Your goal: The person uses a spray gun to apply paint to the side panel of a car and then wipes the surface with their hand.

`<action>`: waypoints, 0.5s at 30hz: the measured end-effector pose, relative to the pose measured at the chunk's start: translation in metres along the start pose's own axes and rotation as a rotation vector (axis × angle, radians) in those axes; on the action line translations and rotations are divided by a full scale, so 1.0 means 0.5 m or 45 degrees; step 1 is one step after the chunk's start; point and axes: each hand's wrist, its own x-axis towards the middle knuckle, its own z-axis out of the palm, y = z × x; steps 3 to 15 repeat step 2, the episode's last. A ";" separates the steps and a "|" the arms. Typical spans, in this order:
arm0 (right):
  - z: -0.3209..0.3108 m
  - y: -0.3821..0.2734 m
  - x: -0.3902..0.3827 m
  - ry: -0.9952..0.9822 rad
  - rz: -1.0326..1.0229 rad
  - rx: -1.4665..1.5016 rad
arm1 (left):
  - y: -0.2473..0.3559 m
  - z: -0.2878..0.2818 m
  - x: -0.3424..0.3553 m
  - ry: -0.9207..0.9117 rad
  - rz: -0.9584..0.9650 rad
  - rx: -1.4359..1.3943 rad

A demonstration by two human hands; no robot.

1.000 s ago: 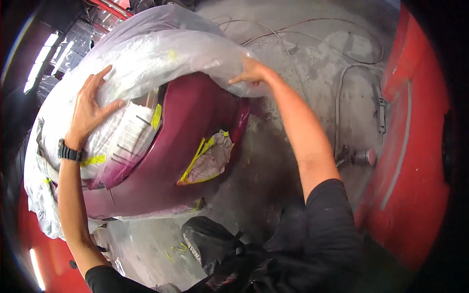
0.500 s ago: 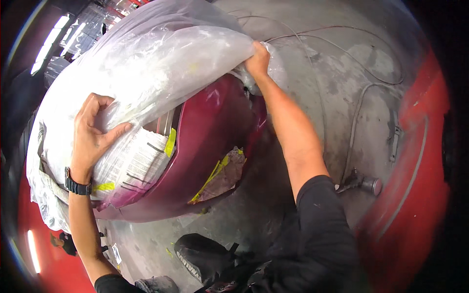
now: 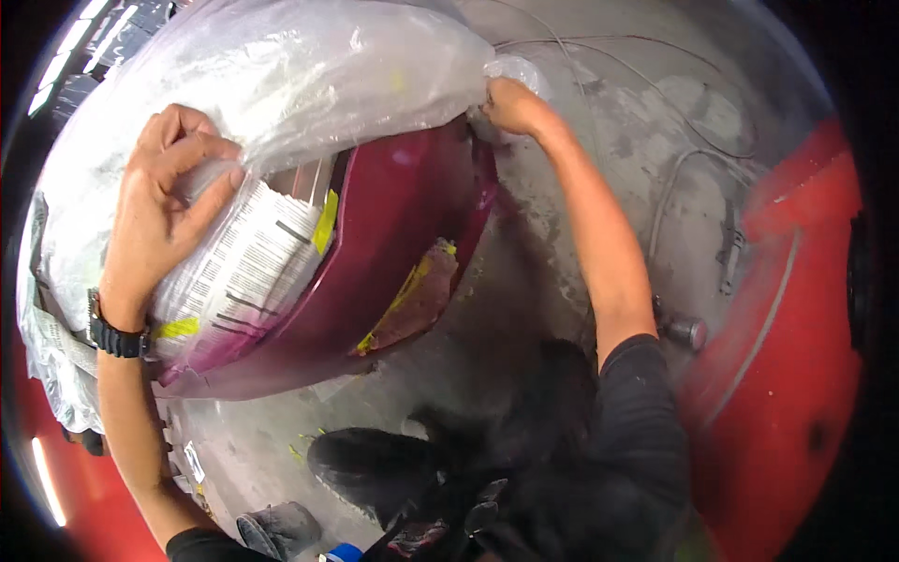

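A large translucent plastic sheet [image 3: 309,84] lies over a dark magenta car body panel [image 3: 403,215]. At the left, my left hand [image 3: 169,192] pinches the sheet's lower edge between thumb and forefinger. The fingers of my right hand [image 3: 513,106] are closed on the sheet at the panel's far right corner. Printed masking paper [image 3: 253,248], held by yellow tape [image 3: 324,223], shows below the sheet's edge. Lower on the panel, another brownish paper patch [image 3: 417,304] is bordered with yellow tape.
Hoses [image 3: 660,201] snake over the stained grey floor at the right. A metal cup-like part [image 3: 686,331] lies near my right elbow. A red surface [image 3: 782,375] bounds the right side. Near my feet stands a grey bucket [image 3: 286,526] beside a blue object [image 3: 344,553].
My left hand has moved up and slightly left, its thumb and forefinger drawing together on the sheet's edge. My right hand has shifted slightly right. More of the panel's top shows.
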 end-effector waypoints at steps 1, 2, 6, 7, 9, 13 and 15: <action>-0.048 -0.015 -0.010 -0.111 0.050 -0.031 | 0.005 -0.003 0.001 0.002 -0.021 -0.036; -0.054 -0.013 -0.027 -0.123 0.066 -0.049 | 0.010 -0.006 -0.001 -0.006 -0.034 -0.021; -0.054 -0.013 -0.027 -0.123 0.066 -0.049 | 0.010 -0.006 -0.001 -0.006 -0.034 -0.021; -0.054 -0.013 -0.027 -0.123 0.066 -0.049 | 0.010 -0.006 -0.001 -0.006 -0.034 -0.021; -0.054 -0.013 -0.027 -0.123 0.066 -0.049 | 0.010 -0.006 -0.001 -0.006 -0.034 -0.021; -0.054 -0.013 -0.027 -0.123 0.066 -0.049 | 0.010 -0.006 -0.001 -0.006 -0.034 -0.021; -0.054 -0.013 -0.027 -0.123 0.066 -0.049 | 0.010 -0.006 -0.001 -0.006 -0.034 -0.021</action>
